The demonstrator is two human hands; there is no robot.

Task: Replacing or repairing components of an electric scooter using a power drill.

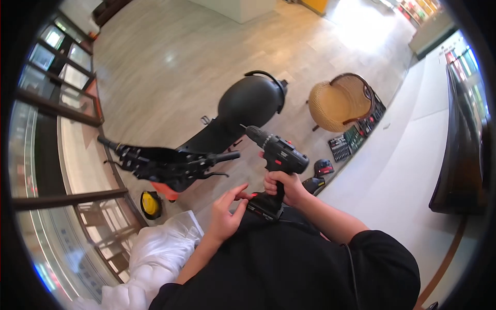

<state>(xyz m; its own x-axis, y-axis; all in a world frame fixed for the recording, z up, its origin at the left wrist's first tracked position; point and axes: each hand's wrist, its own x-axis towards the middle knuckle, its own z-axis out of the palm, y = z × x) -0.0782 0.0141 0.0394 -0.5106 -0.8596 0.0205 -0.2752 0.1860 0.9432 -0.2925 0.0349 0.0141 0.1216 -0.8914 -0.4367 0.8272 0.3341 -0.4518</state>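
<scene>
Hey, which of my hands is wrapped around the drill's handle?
Your right hand, curled around the handle of the black drill. The left hand is open, down by the battery at the base.

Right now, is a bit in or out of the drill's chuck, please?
In: a thin bit sticks out of the chuck of the drill in the right hand.

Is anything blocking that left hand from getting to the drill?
Nothing visible does. The left hand is right beside the base of the drill, though whether it touches is unclear. The right hand holds the handle, leaving that side open.
</scene>
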